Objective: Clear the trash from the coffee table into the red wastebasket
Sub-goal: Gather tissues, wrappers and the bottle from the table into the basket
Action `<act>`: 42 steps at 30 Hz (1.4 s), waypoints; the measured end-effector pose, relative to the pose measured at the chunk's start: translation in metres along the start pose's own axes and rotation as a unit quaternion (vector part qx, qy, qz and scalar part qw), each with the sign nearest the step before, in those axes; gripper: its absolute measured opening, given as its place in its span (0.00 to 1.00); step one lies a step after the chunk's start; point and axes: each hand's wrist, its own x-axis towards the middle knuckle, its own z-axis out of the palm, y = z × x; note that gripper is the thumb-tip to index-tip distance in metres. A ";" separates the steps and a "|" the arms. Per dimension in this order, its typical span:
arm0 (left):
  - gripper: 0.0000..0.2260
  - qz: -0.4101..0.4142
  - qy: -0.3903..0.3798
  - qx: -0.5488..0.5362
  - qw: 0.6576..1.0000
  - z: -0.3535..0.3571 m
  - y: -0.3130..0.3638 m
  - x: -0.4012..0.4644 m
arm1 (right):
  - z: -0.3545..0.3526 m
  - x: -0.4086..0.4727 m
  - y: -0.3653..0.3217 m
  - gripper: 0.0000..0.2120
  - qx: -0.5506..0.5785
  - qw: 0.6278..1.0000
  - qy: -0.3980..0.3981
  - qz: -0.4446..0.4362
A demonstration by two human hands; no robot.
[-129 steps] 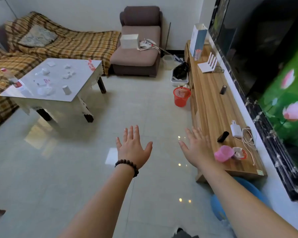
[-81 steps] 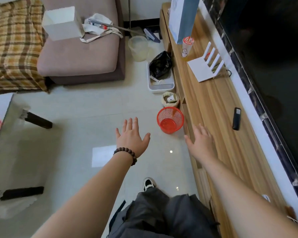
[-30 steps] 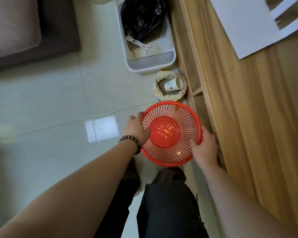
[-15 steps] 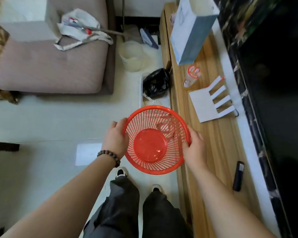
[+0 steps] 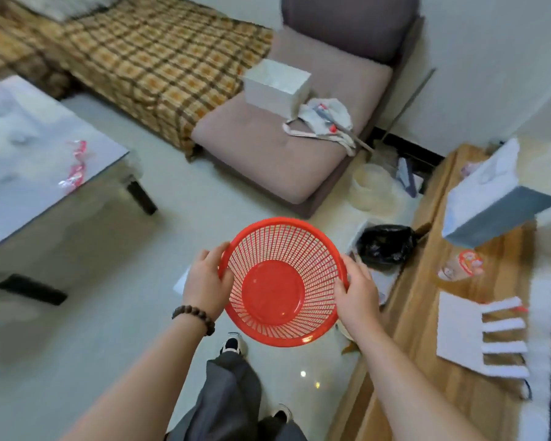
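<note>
The left hand (image 5: 206, 288) and right hand (image 5: 357, 297) clamp opposite sides of the red wastebasket's (image 5: 280, 291) rim, holding it between them above the floor, empty. The coffee table surface (image 5: 29, 186), with blurred scraps, lies well left of the left hand.

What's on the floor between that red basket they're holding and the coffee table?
Nothing: in the head view, only bare pale floor tile separates the red wastebasket from the coffee table.
</note>
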 end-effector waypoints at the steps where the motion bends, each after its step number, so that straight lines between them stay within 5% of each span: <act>1: 0.19 -0.022 0.025 0.000 0.999 -0.014 -0.013 -0.007 | 0.013 0.002 -0.013 0.21 0.000 1.000 -0.021 -0.023; 13: 0.18 -0.234 0.258 0.000 0.937 -0.192 -0.158 -0.100 | 0.194 -0.029 -0.212 0.22 -0.006 0.934 -0.261 -0.243; 28: 0.20 -0.372 0.427 -0.007 0.824 -0.419 -0.361 -0.113 | 0.433 -0.136 -0.482 0.25 0.014 0.851 -0.378 -0.365; 42: 0.16 -0.426 0.431 -0.020 0.795 -0.533 -0.495 -0.093 | 0.589 -0.168 -0.613 0.23 -0.007 0.796 -0.450 -0.405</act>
